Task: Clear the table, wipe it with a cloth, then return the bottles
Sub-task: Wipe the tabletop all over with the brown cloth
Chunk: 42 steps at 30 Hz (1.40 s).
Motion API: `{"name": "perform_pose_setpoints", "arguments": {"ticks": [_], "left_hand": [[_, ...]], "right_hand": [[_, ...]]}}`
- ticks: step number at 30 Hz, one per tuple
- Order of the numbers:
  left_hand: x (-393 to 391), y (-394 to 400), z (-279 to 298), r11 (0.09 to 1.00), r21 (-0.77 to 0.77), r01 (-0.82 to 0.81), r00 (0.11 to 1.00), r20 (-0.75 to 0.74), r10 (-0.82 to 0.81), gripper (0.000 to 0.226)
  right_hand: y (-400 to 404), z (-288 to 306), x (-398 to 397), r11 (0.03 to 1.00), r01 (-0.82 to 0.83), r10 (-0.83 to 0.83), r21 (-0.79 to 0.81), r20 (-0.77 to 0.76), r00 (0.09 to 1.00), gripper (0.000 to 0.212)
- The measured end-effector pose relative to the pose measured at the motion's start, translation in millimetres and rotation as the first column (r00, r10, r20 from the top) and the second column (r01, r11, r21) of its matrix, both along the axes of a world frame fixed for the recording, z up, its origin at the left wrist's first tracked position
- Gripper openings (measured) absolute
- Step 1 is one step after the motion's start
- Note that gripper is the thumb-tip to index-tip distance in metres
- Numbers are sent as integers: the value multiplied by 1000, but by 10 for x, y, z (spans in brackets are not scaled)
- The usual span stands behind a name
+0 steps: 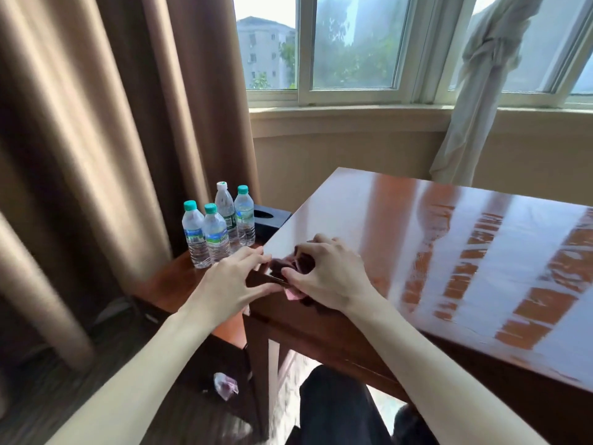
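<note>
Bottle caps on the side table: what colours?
Three caps are green, one white; head view.

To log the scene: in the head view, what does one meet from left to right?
Curtain → bottles → left hand → right hand, gripping a cloth → wet table.

Four upright bottles (218, 229); crumpled cloth (293, 268) on table corner (449, 252)

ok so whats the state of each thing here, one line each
table: bare top, wet streaks
cloth: bunched at the table's left corner
right hand: grips the cloth
left hand: fingers spread at the corner
four bottles: upright, capped, on the side table
tissue box: behind the bottles
curtain: knotted
</note>
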State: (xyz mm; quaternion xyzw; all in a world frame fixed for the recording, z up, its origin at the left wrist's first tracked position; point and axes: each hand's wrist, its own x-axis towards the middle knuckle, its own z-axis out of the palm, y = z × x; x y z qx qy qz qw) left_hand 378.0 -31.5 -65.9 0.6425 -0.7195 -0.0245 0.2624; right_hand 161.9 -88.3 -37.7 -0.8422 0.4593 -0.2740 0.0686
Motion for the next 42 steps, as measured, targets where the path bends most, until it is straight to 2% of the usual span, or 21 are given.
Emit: {"name": "perform_pose_setpoints", "arguments": {"ticks": [2,5,7,9,11,13,15,16,19,21,23,25,28,30,32,34,35,36,39,40,42], "left_hand": [[18,-15,3,1000,-21,3,999,47,-2,80],[-28,3,-15,998,-65,2,991,136,7,78],[-78,-6,-2,997,-66,32,983,181,-20,86],[-194,-45,-7,993,-63,102,978,189,-89,88],[-368,-102,-71,986,-38,162,958,246,-148,93],[-512,-139,-165,985,-44,165,932,335,-141,99],[-556,-147,-217,987,-76,142,928,358,-106,98],[-554,-150,-231,986,-88,144,926,363,-102,97],[-519,-144,-221,984,-115,133,941,328,-88,95],[-527,-152,-207,985,-122,120,945,318,-76,95],[-534,-135,-203,987,-111,117,954,289,-80,98],[-503,-142,-177,991,-70,118,961,259,-96,101],[-446,-142,-106,990,7,139,960,243,-137,101],[-442,-146,-42,989,20,148,962,227,-149,99],[-443,-133,1,989,23,146,964,222,-147,96],[-451,-124,5,989,16,145,971,192,-145,96],[-447,-120,15,990,30,139,974,177,-143,97],[-431,-127,36,990,47,133,976,170,-139,99],[-445,-109,125,978,148,143,979,121,-162,96],[-445,-131,173,971,188,147,980,106,-169,93],[-480,-196,283,963,233,134,983,89,-159,91]], "right_hand": [[-26,67,-6,995,-60,58,75,21,998,23],[-481,161,39,987,88,-89,134,-1,996,19],[-566,146,120,979,184,-185,92,5,983,24],[-387,114,134,987,153,-154,52,5,988,25],[-75,66,-49,998,48,-49,48,30,998,20],[105,75,-392,997,11,-15,81,47,999,16],[-61,86,-726,994,75,-75,75,-12,997,15],[-186,113,-855,985,159,-157,64,-30,987,19],[-225,120,-987,953,300,-300,30,-24,954,30],[68,79,-913,974,225,-225,-23,-17,974,27],[378,25,-856,996,85,-85,-5,16,996,18],[310,87,-861,996,80,-80,41,7,997,21],[-111,208,-790,957,276,-275,88,-22,961,23],[-114,159,-660,950,309,-308,46,-34,951,22],[177,88,-573,984,176,-177,-7,-24,984,18],[427,39,-648,998,44,-45,45,18,999,13],[388,78,-710,996,40,-42,83,34,999,15],[215,118,-764,992,75,-80,104,51,996,17],[-279,257,-881,922,353,-359,158,14,933,14],[-284,221,-879,921,372,-375,118,6,927,18],[-76,137,-849,959,280,-279,50,-22,960,20]]}}
